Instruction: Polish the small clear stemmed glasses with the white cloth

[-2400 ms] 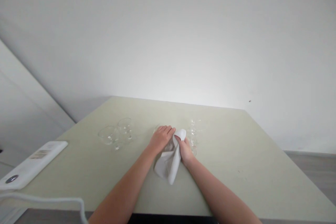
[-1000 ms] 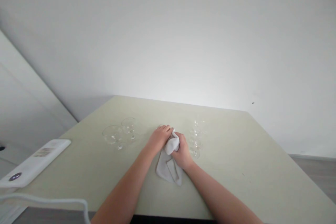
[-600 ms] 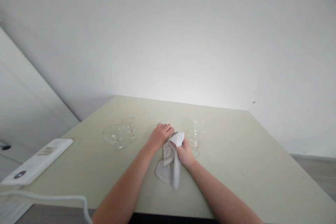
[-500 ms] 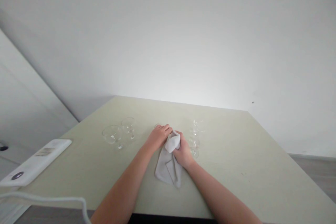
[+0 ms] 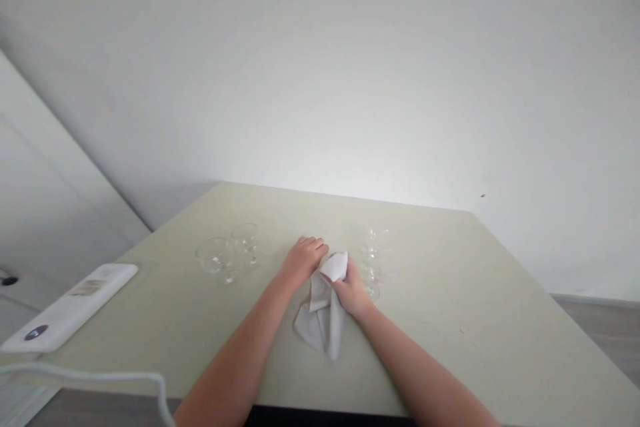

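The right hand (image 5: 351,288) is gripping a crumpled white fabric cloth (image 5: 320,321), which is hanging over the flat pale-green tabletop (image 5: 430,320); the left hand (image 5: 303,259) is bending beside it, its contents remaining indiscernible. Gathering the cloth closer is probably helping avoid brushing the transparent glassware (image 5: 371,272).

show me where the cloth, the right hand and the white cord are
Cloth (image 5: 327,310): head view, on the folds around its middle.
Right hand (image 5: 352,289): head view, on the middle of the hand.
White cord (image 5: 100,375): head view, partway along its stretch at lower left.
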The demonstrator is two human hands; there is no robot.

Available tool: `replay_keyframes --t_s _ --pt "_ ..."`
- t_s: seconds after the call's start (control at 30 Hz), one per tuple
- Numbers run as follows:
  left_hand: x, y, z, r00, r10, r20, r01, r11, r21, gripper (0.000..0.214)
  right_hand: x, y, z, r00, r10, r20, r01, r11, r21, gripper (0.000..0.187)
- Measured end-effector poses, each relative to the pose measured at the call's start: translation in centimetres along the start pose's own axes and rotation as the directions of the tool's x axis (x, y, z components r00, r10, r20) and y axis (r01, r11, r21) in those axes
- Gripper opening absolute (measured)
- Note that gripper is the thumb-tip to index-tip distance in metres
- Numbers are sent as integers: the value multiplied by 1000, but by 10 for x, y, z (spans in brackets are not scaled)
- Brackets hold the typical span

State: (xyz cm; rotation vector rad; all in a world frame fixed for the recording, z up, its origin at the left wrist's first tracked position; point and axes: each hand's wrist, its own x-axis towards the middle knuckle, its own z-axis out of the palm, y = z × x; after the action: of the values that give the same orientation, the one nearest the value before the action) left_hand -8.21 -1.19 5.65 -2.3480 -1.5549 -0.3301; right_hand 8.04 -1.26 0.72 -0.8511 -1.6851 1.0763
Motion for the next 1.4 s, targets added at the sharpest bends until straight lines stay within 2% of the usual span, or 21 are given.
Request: replay_keyframes --t_s 0.1,0.17,0.23,0.37,0.47,0.53,0.67,0.73,0.8,0.87,1.0,1.07,1.13,1.27,1.4 --pt "-1 -4 5 996 -43 81 48 997 -64 12 -4 -2 -1 989 -135 68 143 981 -132 61" --pt "-1 -4 8 992 -73 106 82 993 -86 12 -4 -3 0 983 -164 84 177 970 -169 66" --pt "-1 -1 10 994 -82 73 88 992 -88 11 -2 -4 1 991 -124 58 130 984 -121 59" --pt "-1 5 7 995 -42 -85 37 998 -56 19 4 -4 4 995 71 -72 -63 992 108 26" --pt "-2 5 2 994 -30 -101 28 999 -19 17 3 -4 2 995 84 -61 -75 988 138 17" --pt "-3 3 1 997 -64 -39 63 998 -27 16 1 -6 -1 1000 19 -24 -17 997 70 24" --pt "-4 -3 0 982 -125 141 141 983 -114 17 -4 -13 -7 985 -147 86 158 977 -146 59" --pt "-4 -3 1 964 -137 226 170 976 -136 18 -5 -16 -8 968 -209 141 237 943 -234 66" --pt "-3 -1 3 953 -149 265 187 974 -125 17 -4 -17 -7 958 -241 156 275 925 -260 64" --pt "-2 2 4 969 -132 210 157 982 -106 17 -2 -14 -5 967 -229 114 249 945 -211 57" --pt "-1 8 2 999 -38 10 38 999 -14 18 2 -5 -2 996 -67 -58 65 997 -30 25" --pt "-1 7 0 1000 -16 -24 16 999 33 15 2 -4 -2 998 -30 -57 30 1000 -5 16" --pt "-1 5 -1 1000 -4 -14 5 999 42 12 0 -6 -4 997 -69 20 70 996 -53 27" --pt "-1 0 1 996 -53 69 55 998 -33 16 -5 -15 -5 971 -194 142 220 953 -208 69" --pt "0 1 4 969 -149 199 162 985 -53 17 -7 -17 -4 959 -232 166 270 922 -276 75"
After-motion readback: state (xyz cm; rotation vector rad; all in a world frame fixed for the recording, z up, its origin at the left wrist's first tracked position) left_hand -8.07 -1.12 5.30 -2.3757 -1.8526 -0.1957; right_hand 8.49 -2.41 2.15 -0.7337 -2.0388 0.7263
